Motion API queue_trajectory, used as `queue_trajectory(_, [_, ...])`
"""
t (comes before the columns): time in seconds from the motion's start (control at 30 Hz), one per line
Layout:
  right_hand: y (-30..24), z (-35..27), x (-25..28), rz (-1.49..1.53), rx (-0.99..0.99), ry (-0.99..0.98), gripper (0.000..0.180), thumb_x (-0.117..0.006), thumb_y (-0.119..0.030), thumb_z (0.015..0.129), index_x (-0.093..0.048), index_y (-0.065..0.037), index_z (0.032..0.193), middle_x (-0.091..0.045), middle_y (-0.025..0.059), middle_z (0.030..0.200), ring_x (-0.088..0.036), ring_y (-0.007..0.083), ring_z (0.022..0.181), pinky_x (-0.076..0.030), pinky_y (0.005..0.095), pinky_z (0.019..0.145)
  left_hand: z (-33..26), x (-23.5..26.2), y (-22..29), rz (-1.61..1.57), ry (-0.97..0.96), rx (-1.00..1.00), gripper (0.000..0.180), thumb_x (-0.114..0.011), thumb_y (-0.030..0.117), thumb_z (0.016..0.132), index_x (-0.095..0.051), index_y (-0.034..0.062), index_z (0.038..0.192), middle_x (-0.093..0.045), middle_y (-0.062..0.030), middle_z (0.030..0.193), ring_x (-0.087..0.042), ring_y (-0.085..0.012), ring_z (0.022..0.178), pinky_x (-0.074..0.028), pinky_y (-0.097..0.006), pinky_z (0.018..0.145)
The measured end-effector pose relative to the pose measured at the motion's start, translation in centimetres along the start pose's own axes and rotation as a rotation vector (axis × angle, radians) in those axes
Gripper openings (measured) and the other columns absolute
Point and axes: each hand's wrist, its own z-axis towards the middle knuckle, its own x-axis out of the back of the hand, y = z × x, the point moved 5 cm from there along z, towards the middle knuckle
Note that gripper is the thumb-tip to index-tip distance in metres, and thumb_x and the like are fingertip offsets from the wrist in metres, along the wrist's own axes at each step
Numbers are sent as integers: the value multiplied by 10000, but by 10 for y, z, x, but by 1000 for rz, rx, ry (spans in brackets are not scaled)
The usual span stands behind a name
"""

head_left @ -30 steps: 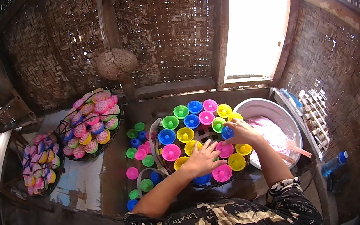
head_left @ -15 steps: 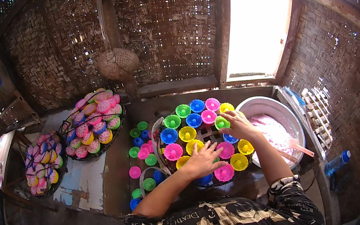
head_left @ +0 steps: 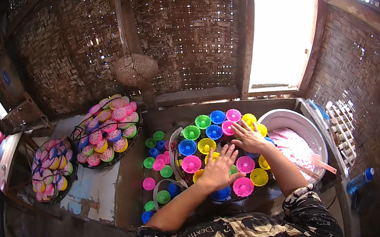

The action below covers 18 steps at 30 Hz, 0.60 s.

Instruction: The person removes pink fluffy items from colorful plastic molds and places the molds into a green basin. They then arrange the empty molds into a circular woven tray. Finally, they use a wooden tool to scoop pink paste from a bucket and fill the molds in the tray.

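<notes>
Fluted plastic cake moulds with a central stub, in pink, yellow, blue and green, stand close together on a dark round tray. My left hand (head_left: 218,170) lies palm down over the near middle moulds, fingers stretched, close to a yellow mould (head_left: 207,146) and a pink mould (head_left: 245,164). Toward the far right of the cluster, my right hand (head_left: 250,138) spreads over the moulds, fingertips at a pink mould (head_left: 227,128) and beside a yellow mould (head_left: 249,119). Neither hand grips anything that I can see; what lies under the palms is hidden.
At right stands a basin (head_left: 313,124) with pinkish-white batter (head_left: 289,146) and a pink-handled tool (head_left: 323,164). Loose smaller cups (head_left: 149,162) lie left of the tray. Farther left are two baskets of filled colourful cups (head_left: 105,129). A blue bottle (head_left: 359,181) is at the right edge.
The whole view has shifted a little. Against the moulds, my right hand has moved left, over the green mould and uncovering a yellow one; my left hand has slid slightly away from me.
</notes>
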Motion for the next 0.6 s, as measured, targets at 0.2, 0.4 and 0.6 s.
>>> queue_trajectory(0.2, [-1,-3,1,11,24,-5,667,-319,-562,908,-181,-198,1450,-144,19,1514,-64,267,1401,-39,602,1078,-4,0,-13,24,-95,93,886,-210,731,823,-231,87,1430,-146,-117,1506,-93,-276,1399,-41,-556,1093])
queue_trajectory(0.4, [-5,4,17,33,54,122,684,-315,-584,899,-179,-202,1451,-120,41,1518,-42,276,1402,-44,609,1074,-1,8,-19,44,9,124,893,-211,740,815,-237,93,1429,-151,-119,1505,-100,-284,1396,-66,-566,1087])
queue_trajectory(0.6, [-19,14,3,-18,92,48,663,-321,-602,888,-202,-261,1443,-139,64,1512,-62,313,1395,-70,611,1074,8,1,-27,62,-93,186,914,-220,764,792,-216,119,1439,-146,-113,1507,-94,-293,1396,-62,-590,1077])
